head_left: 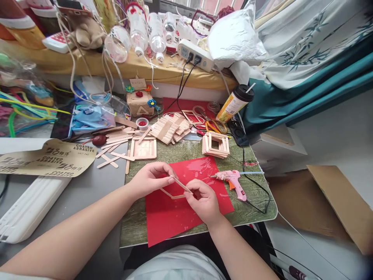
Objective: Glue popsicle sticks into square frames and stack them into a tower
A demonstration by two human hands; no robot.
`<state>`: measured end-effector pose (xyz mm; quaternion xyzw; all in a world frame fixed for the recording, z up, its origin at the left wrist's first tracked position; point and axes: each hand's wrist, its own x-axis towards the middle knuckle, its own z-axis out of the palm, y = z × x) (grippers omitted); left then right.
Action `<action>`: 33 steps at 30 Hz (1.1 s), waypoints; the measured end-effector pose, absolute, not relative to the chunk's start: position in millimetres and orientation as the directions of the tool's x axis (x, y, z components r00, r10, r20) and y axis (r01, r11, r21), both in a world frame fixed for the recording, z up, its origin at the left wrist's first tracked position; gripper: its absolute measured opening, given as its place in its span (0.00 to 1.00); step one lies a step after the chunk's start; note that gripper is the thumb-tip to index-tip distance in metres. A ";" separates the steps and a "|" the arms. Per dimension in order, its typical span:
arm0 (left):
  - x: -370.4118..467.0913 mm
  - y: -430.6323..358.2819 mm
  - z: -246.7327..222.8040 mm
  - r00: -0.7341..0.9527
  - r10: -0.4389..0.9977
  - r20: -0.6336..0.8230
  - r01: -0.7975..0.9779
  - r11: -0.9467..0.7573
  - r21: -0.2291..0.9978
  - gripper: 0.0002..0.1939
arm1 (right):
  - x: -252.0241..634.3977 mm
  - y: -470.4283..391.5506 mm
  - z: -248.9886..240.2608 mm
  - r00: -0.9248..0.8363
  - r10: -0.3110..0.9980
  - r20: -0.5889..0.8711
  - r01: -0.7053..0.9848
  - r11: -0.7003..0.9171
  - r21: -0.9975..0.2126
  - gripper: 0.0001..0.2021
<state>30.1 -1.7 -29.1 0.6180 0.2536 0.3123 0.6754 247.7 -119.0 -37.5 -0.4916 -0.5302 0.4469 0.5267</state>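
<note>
Above a red sheet, my left hand pinches one end of a popsicle stick. My right hand grips the stick's other end between thumb and fingers. Further popsicle sticks join below it at angles, forming part of a frame between both hands; the joints at the fingers are hidden. To the right, a pink glue gun lies on its side on the sheet's edge. Behind the sheet sit a stacked stick frame and a flat square stick panel.
Loose sticks and bundled sticks lie at the back. A lidded drink cup stands near scissors. The glue gun's black cord loops along the right edge. Sandpaper covers the left side. A power strip rests on the ledge.
</note>
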 end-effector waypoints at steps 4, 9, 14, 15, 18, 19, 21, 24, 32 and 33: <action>22.2 -5.2 -24.5 0.378 0.786 0.489 -0.027 -0.518 0.855 0.24 | 241.4 -115.5 -34.7 0.210 0.976 -0.055 -0.062 -0.042 -0.997 0.05; 18.8 -13.6 -6.6 0.579 0.464 0.670 -0.048 -0.801 0.597 0.16 | 228.5 -100.7 -23.5 0.299 0.938 -0.176 -0.240 -0.105 -0.965 0.12; 29.4 -22.0 -2.2 0.617 0.670 0.413 0.214 -0.648 0.731 0.24 | 203.5 -78.5 -24.1 0.228 0.962 -0.151 -0.308 -0.076 -0.948 0.15; 30.5 -22.0 -3.5 0.602 0.696 0.391 0.247 -0.628 0.738 0.24 | 198.1 -74.5 -26.4 0.224 0.965 -0.140 -0.310 -0.065 -0.948 0.16; 31.5 -19.5 -7.6 0.539 0.765 0.352 0.309 -0.569 0.762 0.19 | 184.2 -67.1 -34.7 0.211 0.973 -0.091 -0.286 -0.028 -0.958 0.18; 31.4 -18.4 -8.5 0.511 0.792 0.335 0.326 -0.539 0.776 0.17 | 180.8 -66.7 -36.9 0.196 0.978 -0.074 -0.264 -0.020 -0.964 0.17; 31.3 -16.7 -9.4 0.463 0.840 0.283 0.353 -0.467 0.811 0.13 | 177.0 -69.5 -39.0 0.144 0.989 -0.045 -0.202 -0.015 -0.979 0.14; 30.4 -14.4 -10.6 0.427 0.879 0.213 0.361 -0.381 0.851 0.09 | 182.2 -77.6 -35.2 0.016 1.000 -0.009 -0.087 -0.008 -0.996 0.14; 29.4 -7.1 -19.0 0.581 0.739 0.342 0.373 -0.615 0.695 0.10 | 235.3 -73.2 -35.1 0.208 0.975 0.076 0.004 0.077 -0.997 0.17; 30.4 -6.7 -19.5 0.600 0.719 0.351 0.363 -0.635 0.682 0.10 | 238.0 -72.1 -38.4 0.232 0.970 0.075 -0.036 0.086 -0.996 0.18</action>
